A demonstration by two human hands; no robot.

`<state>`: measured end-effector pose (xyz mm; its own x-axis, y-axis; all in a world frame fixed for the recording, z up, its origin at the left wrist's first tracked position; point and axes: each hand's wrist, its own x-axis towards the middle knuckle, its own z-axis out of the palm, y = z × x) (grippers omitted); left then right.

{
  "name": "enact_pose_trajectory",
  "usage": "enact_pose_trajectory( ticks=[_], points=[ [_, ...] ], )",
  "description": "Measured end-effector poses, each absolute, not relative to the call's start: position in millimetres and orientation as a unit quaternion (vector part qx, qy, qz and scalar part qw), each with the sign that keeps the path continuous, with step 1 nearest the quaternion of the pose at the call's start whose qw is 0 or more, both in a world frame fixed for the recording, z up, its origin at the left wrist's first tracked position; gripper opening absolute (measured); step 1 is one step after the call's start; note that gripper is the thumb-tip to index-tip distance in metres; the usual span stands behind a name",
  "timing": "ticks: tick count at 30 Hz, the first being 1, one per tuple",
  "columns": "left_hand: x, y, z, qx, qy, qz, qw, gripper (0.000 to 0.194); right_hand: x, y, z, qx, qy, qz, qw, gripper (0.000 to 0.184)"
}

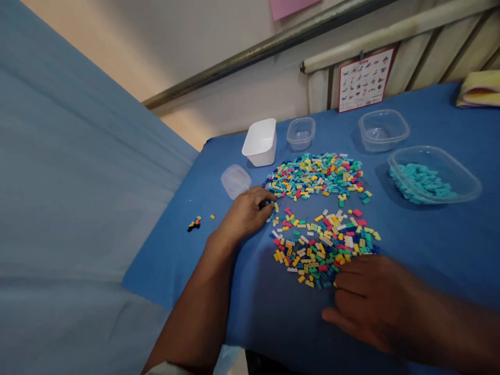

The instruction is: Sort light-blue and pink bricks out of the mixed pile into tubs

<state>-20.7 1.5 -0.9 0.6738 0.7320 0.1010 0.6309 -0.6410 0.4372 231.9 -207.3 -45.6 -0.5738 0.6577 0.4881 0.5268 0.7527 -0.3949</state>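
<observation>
Two heaps of small toy building bricks lie on a blue cloth, an upper pile (312, 174) rich in turquoise and a lower pile (312, 250) with more yellow, pink and white. At the left edge of the upper pile is my left hand (250, 208), its fingers and thumb curled inward around a few bricks there; what it grips, if anything, is hidden. My right hand (371, 299) rests palm down at the lower right edge of the lower pile. Its fingers bend onto the bricks with the tips partly hidden, while its thumb stretches apart to the left.
A clear tub of turquoise bricks (422, 182) stands at right. Behind the piles are a clear container (383, 133), a smaller clear container (300, 135) and a white container (261, 143). A clear lid (235, 181) and several loose pieces (194, 224) lie at left.
</observation>
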Motion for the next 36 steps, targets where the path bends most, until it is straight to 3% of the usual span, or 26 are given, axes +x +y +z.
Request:
enact_pose_trajectory(
  ticks=[4, 10, 16, 25, 36],
  points=[
    [-25, 2, 2, 0.879, 0.405, 0.129, 0.214, 0.016, 233, -208, -49, -0.342, -0.877, 0.115, 0.316, 0.032],
    [-35, -5, 18, 0.841, 0.406, 0.098, 0.344, 0.021, 233, -207, -47, -0.337, -0.88, 0.106, 0.318, 0.032],
    [-26, -13, 18, 0.882, 0.392, 0.082, 0.248, 0.021, 235, -210, -46, -0.343, -0.885, 0.109, 0.295, 0.03],
    [-24, -22, 26, 0.892, 0.4, 0.008, 0.209, 0.025, 230, -211, -45, -0.335, -0.885, 0.094, 0.308, 0.031],
    [-12, -30, 18, 0.913, 0.379, 0.015, 0.149, 0.022, 217, -221, -38, -0.305, -0.898, 0.085, 0.306, 0.035]
  ],
)
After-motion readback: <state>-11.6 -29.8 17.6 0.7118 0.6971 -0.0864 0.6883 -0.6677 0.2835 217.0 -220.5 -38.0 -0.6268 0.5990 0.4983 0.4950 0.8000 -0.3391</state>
